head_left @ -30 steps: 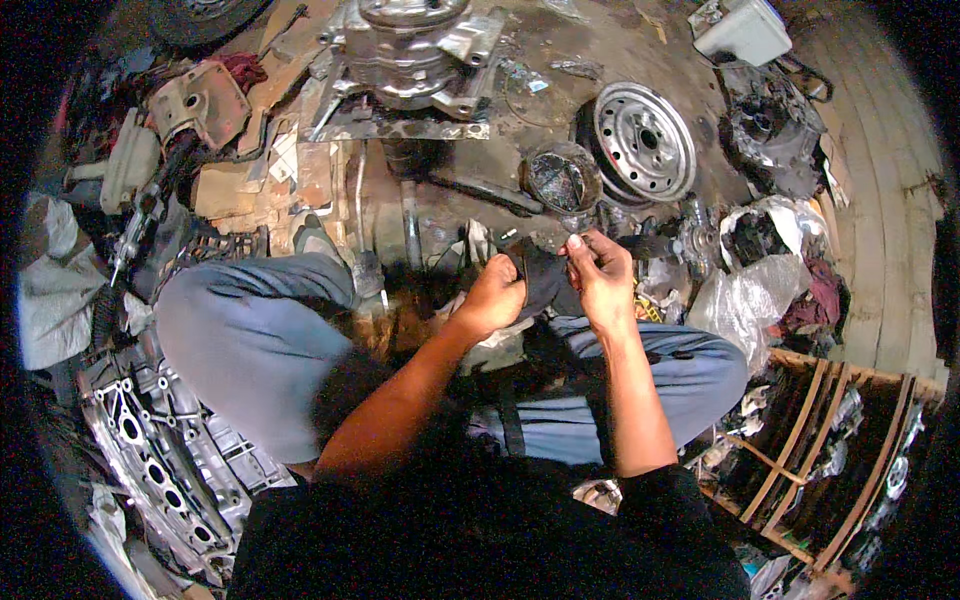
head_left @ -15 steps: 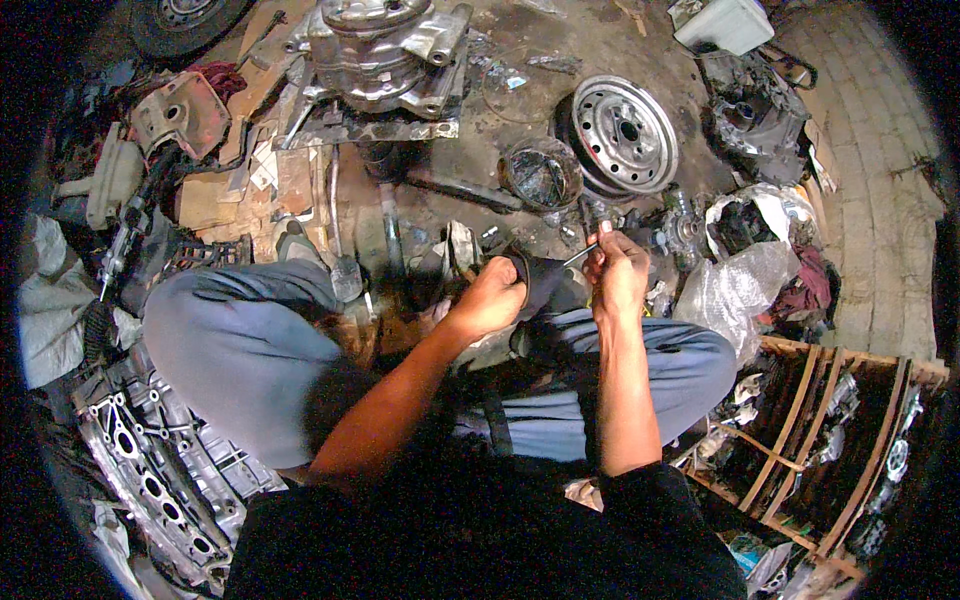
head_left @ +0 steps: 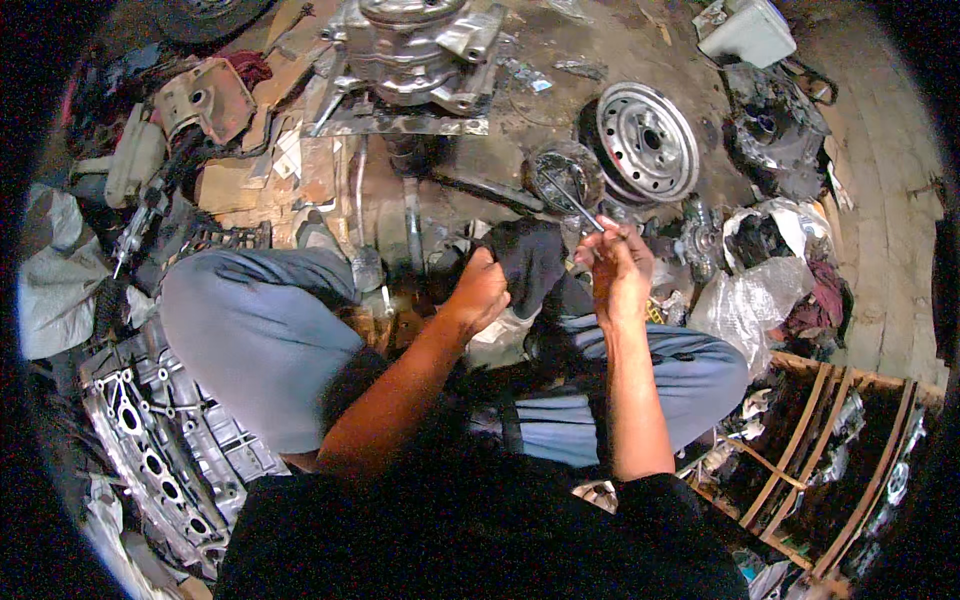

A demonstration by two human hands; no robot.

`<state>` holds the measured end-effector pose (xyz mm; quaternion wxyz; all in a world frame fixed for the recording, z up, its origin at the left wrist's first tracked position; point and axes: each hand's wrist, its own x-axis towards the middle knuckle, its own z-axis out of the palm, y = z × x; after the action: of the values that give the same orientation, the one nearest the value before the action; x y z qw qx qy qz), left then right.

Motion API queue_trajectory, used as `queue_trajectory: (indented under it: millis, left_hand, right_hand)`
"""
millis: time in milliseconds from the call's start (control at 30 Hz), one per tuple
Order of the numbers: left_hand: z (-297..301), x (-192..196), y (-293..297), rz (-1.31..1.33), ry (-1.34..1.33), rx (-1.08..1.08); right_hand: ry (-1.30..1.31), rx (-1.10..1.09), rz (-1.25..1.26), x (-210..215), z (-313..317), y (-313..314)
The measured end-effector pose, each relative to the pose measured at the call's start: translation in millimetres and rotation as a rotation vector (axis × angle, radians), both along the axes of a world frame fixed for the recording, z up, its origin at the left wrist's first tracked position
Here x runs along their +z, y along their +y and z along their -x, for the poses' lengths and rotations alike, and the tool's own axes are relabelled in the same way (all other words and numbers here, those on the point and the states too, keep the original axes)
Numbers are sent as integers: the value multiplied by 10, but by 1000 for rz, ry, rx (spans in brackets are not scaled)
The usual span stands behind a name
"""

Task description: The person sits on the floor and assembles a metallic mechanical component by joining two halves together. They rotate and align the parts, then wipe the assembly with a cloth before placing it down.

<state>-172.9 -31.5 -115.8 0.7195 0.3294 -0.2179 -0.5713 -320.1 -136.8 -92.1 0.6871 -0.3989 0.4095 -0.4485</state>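
Note:
My left hand (head_left: 478, 292) is closed on a dark cloth (head_left: 532, 258), which hangs to its right above my crossed legs. A slim metal rod (head_left: 580, 206) is pinched between the fingers of my right hand (head_left: 622, 265). The rod slants up and to the left, its far end over a round, dark, dirty pan (head_left: 545, 160). From this view I cannot tell whether the tip touches the pan. The cloth and the rod are apart.
A steel wheel rim (head_left: 648, 140) lies beyond my right hand. Ahead stands a large metal casing (head_left: 410, 50) on a plate. A cylinder head (head_left: 150, 460) is at my left, a wooden crate (head_left: 800, 430) of parts at my right. Clear plastic wrap (head_left: 745, 300) sits by my right knee.
The rod has swung away from the cloth and now points up-left over the pan. My left hand has come slightly nearer me, and more of the cloth shows. The whole view has shifted a little.

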Motion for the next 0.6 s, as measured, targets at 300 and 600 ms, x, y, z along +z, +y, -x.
queue_trajectory:
  millis: [300, 600]
  left_hand:
    - [-84, -338, -137, -59, 148, 13]
    - [-410, -292, -92, -42, -273, 257]
  right_hand:
    - [518, 260, 267, 0, -392, 490]
    - [665, 457, 284, 104, -353, 445]
